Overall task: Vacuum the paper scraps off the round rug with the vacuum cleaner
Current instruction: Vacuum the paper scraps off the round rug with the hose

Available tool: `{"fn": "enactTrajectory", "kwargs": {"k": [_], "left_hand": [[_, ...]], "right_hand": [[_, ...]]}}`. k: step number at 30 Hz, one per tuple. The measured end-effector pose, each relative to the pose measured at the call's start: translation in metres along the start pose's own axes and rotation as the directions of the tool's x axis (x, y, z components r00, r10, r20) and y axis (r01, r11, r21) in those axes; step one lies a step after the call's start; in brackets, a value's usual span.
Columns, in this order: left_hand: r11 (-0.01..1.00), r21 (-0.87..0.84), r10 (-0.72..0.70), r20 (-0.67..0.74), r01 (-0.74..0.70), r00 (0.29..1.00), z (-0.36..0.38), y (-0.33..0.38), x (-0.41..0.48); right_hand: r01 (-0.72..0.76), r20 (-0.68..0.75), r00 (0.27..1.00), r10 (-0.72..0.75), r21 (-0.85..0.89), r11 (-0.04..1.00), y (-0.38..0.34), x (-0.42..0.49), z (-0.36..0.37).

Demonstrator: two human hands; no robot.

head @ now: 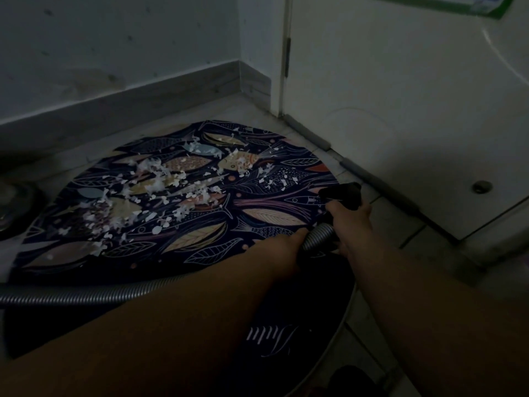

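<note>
A round dark rug [266, 213] with fish and leaf patterns lies on the tiled floor. White paper scraps [160, 181] are strewn thickly over its left and middle parts. The grey ribbed vacuum hose [74, 295] runs from the left edge across the rug's near side to my hands. My left hand [289, 247] grips the hose near its end. My right hand [352, 222] holds the black handle piece [343, 193] at the rug's right edge. The room is dim.
A white door [400, 110] stands to the right, its lower edge close to the rug. A wall with a grey baseboard [120, 104] runs behind. A dark round object [11, 207] sits at the left edge.
</note>
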State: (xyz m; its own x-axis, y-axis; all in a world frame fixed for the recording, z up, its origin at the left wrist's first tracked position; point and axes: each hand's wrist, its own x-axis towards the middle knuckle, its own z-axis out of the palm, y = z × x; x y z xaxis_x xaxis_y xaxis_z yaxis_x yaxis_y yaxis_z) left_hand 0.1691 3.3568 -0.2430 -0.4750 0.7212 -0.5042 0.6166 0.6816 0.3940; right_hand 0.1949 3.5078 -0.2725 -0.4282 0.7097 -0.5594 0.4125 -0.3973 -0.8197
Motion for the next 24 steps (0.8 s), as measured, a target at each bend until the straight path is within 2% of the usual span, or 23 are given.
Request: {"fn": "enactTrajectory", "kwargs": {"k": [15,24], "left_hand": [[0.998,-0.042,-0.051,-0.014,0.051,0.999,-0.001,-0.024,0.006],[0.994,-0.072,-0.084,-0.021,0.083,0.996,-0.001,-0.038,-0.016]], "right_hand": [[0.047,0.11,0.993,-0.035,-0.109,0.993,-0.003,0.014,0.031],[0.024,0.204,0.979,0.009,-0.16,0.987,0.0,0.002,0.048]]}}
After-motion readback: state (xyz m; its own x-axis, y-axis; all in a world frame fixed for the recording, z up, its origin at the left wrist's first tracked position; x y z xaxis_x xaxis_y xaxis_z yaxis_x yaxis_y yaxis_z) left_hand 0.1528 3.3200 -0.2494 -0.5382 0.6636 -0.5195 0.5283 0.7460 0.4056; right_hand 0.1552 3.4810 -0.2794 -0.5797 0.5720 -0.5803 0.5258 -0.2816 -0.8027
